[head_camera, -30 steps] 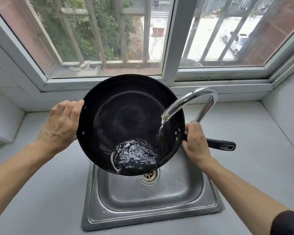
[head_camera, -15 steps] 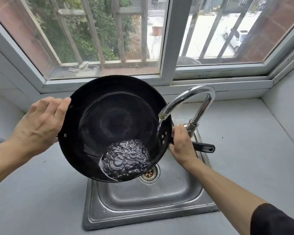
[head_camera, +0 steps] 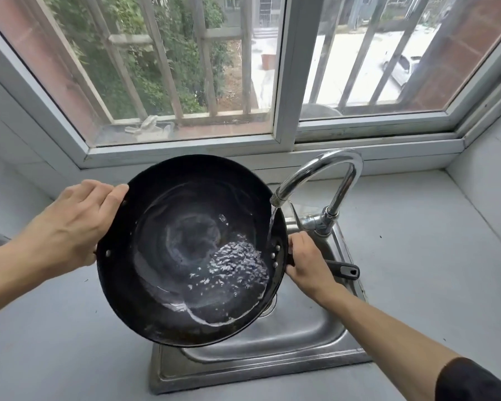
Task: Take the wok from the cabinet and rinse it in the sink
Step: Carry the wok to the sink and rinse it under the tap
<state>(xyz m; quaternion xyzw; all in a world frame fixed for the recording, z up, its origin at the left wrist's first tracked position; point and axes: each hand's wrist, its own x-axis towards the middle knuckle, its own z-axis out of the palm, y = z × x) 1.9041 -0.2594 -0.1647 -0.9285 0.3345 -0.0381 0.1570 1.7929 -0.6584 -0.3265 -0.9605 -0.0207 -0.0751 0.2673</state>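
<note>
A black wok point(head_camera: 168, 256) is held over the steel sink point(head_camera: 272, 351), tilted toward me. My left hand point(head_camera: 78, 224) grips its left rim. My right hand point(head_camera: 308, 263) is closed around the black handle point(head_camera: 346, 270) near the wok's right side. Water runs from the chrome faucet point(head_camera: 321, 172) onto the wok's right inner edge. A pool of bubbling water point(head_camera: 232, 273) lies in the lower right of the wok. The wok hides most of the sink's drain.
Grey countertop point(head_camera: 417, 270) surrounds the sink on both sides. Behind the sink, a barred window with a white frame point(head_camera: 287, 82) sits close behind the faucet. A tiled wall point(head_camera: 486, 169) closes the right corner.
The wok has moved left and tilted differently, so the pooled water has shifted toward its right side. Both hands have kept their hold.
</note>
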